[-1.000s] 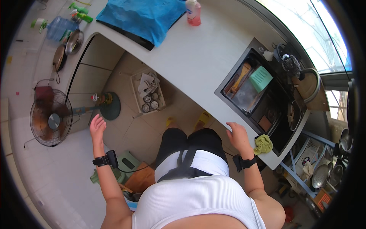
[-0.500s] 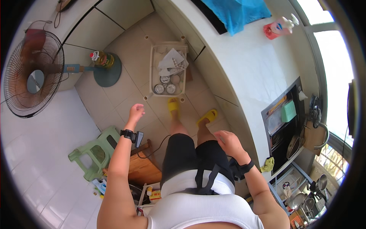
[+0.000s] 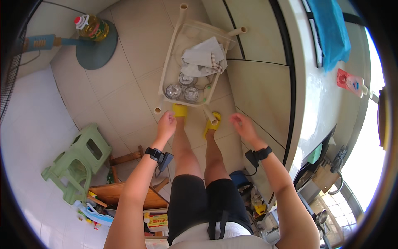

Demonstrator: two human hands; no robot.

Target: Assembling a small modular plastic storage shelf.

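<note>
A cream plastic rack (image 3: 165, 79) with tube legs stands on the floor in front of my feet. It holds several metal-topped round containers, among them one (image 3: 173, 91) at the near left corner, and a crumpled grey-white cloth (image 3: 199, 56) with a checked part. Below the rack's near left leg is my left hand (image 3: 167, 124), fingers curled in and nothing seen in them. My right hand (image 3: 244, 126) hovers to the right of the near right leg, its fingers loosely bent, slightly apart and holding nothing. Neither hand touches the rack.
Green plastic stools (image 3: 89, 145) stand by the left wall, near a wooden piece of furniture (image 3: 114, 191). An oil bottle (image 3: 94, 28) rests on the fan's round base (image 3: 99, 54). At right runs a counter (image 3: 309, 103) with a blue plastic bag (image 3: 327, 33) and a pink pump bottle (image 3: 350, 81).
My view has come lower and closer to the rack, which now looks larger and tilted. Both hands have reached forward toward its near end, and my left hand's fingers have curled in.
</note>
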